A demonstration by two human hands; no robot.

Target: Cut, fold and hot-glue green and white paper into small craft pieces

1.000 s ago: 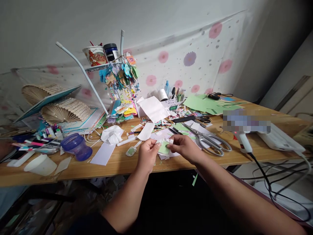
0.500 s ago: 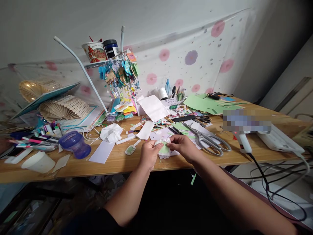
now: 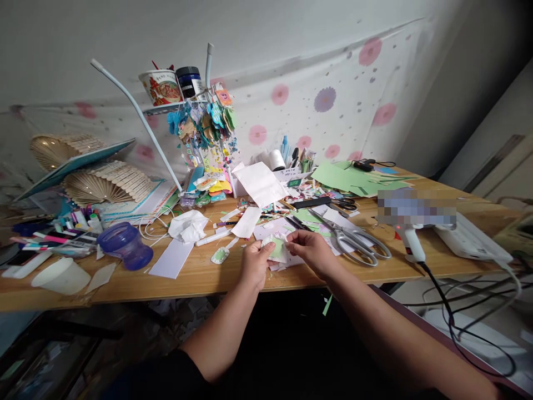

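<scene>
We see the left hand [image 3: 255, 265] and the right hand [image 3: 313, 253] meeting over the near edge of the bench [image 3: 200, 278], each pinching one side of a small paper cutout [image 3: 278, 248], pale green at the centre with a white scalloped border. The left thumb and forefinger nip its 9 o'clock edge, the right fingertips its 2 o'clock corner. We judge the cutout very light, thin and limp, easily creased or torn, so best held by its margins with a gentle pinch rather than across the middle. At 3 o'clock of the hands lie large steel scissors [image 3: 353, 239], smooth and rigid, and farther out a white glue gun [image 3: 410, 244] with a dark cord. At 9 o'clock sit a crumpled white tissue [image 3: 188, 226] and a translucent purple cup [image 3: 125, 245]. Green paper sheets [image 3: 353, 178] lie flat at 1 o'clock.
</scene>
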